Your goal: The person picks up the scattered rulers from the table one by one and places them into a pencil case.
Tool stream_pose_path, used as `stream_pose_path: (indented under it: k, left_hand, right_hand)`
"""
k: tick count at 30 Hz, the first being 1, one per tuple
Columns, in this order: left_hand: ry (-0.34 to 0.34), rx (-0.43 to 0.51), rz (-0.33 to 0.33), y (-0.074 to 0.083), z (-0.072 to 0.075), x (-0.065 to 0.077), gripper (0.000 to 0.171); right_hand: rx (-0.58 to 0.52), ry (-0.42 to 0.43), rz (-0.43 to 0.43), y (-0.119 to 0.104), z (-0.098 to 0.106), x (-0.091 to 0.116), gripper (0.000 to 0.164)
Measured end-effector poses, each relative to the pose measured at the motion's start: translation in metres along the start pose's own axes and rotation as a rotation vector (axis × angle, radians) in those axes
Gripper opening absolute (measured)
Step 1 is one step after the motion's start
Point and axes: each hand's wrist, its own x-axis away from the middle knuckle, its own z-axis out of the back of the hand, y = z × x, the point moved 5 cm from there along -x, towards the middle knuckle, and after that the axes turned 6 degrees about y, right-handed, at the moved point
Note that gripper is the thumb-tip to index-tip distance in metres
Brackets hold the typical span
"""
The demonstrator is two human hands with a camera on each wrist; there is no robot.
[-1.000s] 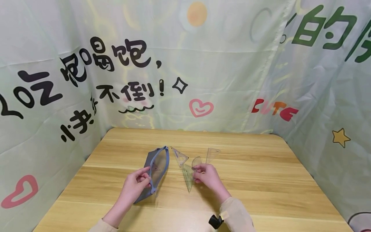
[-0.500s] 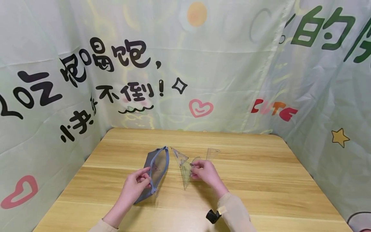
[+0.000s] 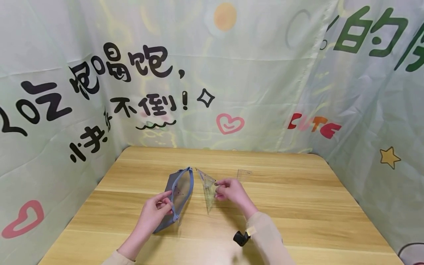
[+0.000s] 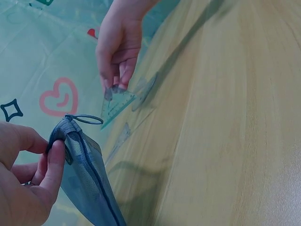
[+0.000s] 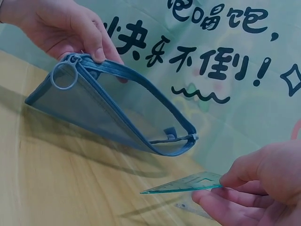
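My left hand (image 3: 154, 209) pinches the rim of a blue mesh zipper pouch (image 5: 101, 122), which stands unzipped and gaping on the table. A ring-shaped zipper pull (image 5: 64, 76) hangs at its near end. Between the thumb and fingers of my right hand (image 3: 230, 191) is a greenish transparent set square (image 5: 188, 182), raised above the table to the right of the pouch. Under and behind it lies a clear set square (image 3: 204, 178). A clear protractor (image 4: 146, 92) shows past the right hand in the left wrist view; in the head view that hand hides it.
A clear L-shaped ruler (image 3: 244, 173) lies farther back to the right on the wooden table (image 3: 298, 206). Printed cloth (image 3: 265, 84) hangs behind the table and along both sides. A black device (image 3: 241, 238) sits at the right wrist.
My right hand has lifted the green set square and moved it left, toward the pouch, covering the protractor in the head view. The left hand and pouch have stayed in place.
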Motion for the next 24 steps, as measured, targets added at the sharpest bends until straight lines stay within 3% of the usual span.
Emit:
stream_pose_path:
  k: [24]
  left_hand:
    - [-0.004, -0.01, 0.003, -0.002, 0.002, -0.001, 0.047]
  right_hand:
    - [-0.055, -0.052, -0.016, -0.026, -0.015, -0.013, 0.03]
